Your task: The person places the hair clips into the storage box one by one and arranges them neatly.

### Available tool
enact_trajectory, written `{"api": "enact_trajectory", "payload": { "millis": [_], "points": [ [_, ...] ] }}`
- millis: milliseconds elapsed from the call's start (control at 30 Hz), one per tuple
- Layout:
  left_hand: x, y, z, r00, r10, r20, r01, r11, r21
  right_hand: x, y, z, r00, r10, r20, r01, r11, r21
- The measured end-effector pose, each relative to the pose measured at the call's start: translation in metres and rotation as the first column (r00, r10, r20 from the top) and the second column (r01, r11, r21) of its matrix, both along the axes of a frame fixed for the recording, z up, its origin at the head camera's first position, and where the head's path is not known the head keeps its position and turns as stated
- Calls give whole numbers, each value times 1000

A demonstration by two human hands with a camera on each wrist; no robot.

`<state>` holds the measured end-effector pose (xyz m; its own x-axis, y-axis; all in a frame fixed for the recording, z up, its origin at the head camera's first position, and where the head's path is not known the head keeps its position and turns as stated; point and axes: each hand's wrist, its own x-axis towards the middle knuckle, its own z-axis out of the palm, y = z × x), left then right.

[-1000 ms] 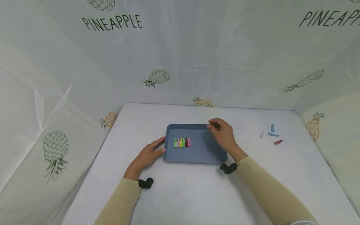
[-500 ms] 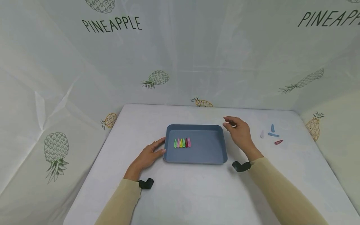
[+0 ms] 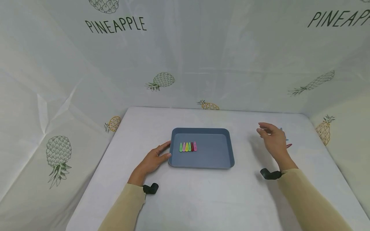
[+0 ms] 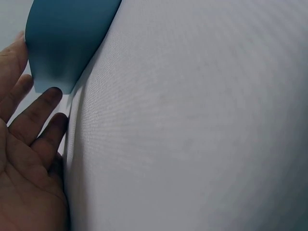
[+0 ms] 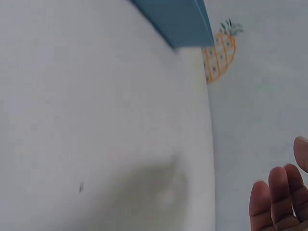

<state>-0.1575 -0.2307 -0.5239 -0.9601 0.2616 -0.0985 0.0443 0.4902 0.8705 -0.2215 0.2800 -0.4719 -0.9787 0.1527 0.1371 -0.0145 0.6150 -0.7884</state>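
Left hand [image 3: 151,160], grip spread, touches blue-grey rectangular tray [image 3: 212,154]: keep contact light. Right hand [image 3: 273,140], grip empty, loosely parted, near slim red hair clip [image 3: 289,145]: best pinched by edges.

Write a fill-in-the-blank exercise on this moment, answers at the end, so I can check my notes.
The shallow, rectangular blue-grey tray holds a row of ____ multicoloured, teardrop-shaped hair clips.
Counted from the head view's left, the third clip is ____.
In that view, the right hand is off to the tray's ____ side, while the left hand touches its edge.
The dark lettering at upper left on the pale backdrop reads ____.
Missing words: six; yellow; right; PINEAPPLE.
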Motion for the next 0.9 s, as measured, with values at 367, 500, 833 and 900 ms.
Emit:
{"api": "enact_trajectory", "payload": {
  "millis": [367, 500, 833, 900],
  "points": [
    [0, 0, -2, 1000, 0, 8, 0, 1000, -3, 12, 58, -14, 971, -227, 80, 228, 974, 6],
    [0, -1, -2, 1000, 4, 7, -4, 1000, -8, 14, 75, -21, 945, -303, 119, 304, 953, 14],
    [-1, -1, -5, 1000, 7, 6, -7, 1000, -14, 23, 103, -34, 905, -340, 257, 338, 940, 53],
    [-1, -1, -5, 1000, 4, 4, -4, 1000, -12, 24, 105, -36, 902, -335, 273, 333, 941, 58]
  ]
}}
